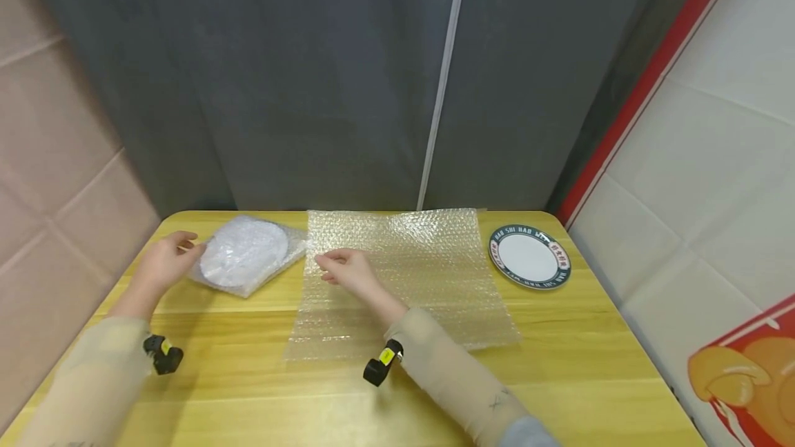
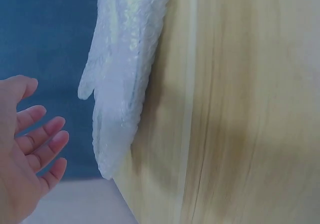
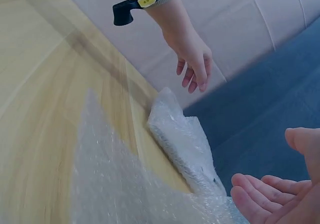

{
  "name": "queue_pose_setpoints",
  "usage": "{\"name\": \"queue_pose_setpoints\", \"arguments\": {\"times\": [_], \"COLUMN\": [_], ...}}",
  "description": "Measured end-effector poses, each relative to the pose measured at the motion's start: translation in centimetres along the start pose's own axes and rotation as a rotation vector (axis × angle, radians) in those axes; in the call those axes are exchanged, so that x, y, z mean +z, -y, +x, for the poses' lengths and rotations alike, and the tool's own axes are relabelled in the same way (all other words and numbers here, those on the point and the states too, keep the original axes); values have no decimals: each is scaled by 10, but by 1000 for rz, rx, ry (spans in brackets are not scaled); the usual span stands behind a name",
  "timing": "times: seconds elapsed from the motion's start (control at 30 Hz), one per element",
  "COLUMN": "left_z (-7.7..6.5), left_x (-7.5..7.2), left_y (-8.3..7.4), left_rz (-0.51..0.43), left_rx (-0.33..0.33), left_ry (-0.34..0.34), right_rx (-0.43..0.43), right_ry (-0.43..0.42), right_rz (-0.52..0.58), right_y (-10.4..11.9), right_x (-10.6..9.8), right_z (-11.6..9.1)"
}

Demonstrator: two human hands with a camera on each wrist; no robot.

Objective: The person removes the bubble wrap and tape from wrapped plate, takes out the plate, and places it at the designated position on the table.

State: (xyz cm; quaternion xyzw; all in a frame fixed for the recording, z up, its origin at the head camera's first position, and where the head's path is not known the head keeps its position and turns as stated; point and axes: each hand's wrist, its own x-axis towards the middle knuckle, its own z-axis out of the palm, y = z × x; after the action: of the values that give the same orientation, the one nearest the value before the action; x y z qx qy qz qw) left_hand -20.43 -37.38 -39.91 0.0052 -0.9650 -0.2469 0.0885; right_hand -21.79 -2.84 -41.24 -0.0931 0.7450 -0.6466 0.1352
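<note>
A plate-shaped bundle wrapped in bubble wrap lies at the left back of the table. My left hand hovers at its left side, fingers loosely bent and apart from it in the left wrist view. My right hand is over the left part of a flat bubble wrap sheet, fingers relaxed and holding nothing. In the right wrist view the bundle stands between the two hands, clear of both. A white plate with a dark green lettered rim rests to the right of the sheet.
The yellow wood-grain table ends at a dark grey curtain behind. A pinkish panelled wall flanks the left side. On the right stands a white wall with a red stripe.
</note>
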Motion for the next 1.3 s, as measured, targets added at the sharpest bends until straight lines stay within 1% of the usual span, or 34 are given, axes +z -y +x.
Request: {"name": "queue_pose_setpoints", "arguments": {"times": [0.13, 0.37, 0.5, 0.63, 0.73, 0.8, 0.87, 1.0, 1.17, 1.3], "left_z": [2, 5, 8, 10, 12, 13, 16, 20, 23, 26], "left_x": [0, 1, 0, -1, -2, -2, -1, 0, 4, 8], "left_y": [7, 17, 19, 19, 17, 16, 14, 15, 19, 23], "left_rz": [-19, -40, -54, -64, -79, -90, -100, -119, -164, -192], "left_rx": [-16, -53, -72, -90, -109, -122, -131, -153, -191, -217], "left_ry": [12, 53, 80, 114, 135, 150, 159, 177, 215, 228], "right_rx": [52, 98, 141, 193, 207, 210, 209, 210, 211, 221], "right_ry": [1, -29, -12, 22, 66, 99, 130, 163, 203, 228], "right_rz": [56, 109, 143, 228, 322, 358, 363, 344, 333, 371], "right_y": [-3, -7, -10, -15, -19, -21, -23, -28, -31, -33], "right_x": [12, 35, 46, 55, 60, 63, 65, 70, 72, 76], "right_z": [8, 18, 24, 27, 28, 28, 29, 31, 32, 34]}}
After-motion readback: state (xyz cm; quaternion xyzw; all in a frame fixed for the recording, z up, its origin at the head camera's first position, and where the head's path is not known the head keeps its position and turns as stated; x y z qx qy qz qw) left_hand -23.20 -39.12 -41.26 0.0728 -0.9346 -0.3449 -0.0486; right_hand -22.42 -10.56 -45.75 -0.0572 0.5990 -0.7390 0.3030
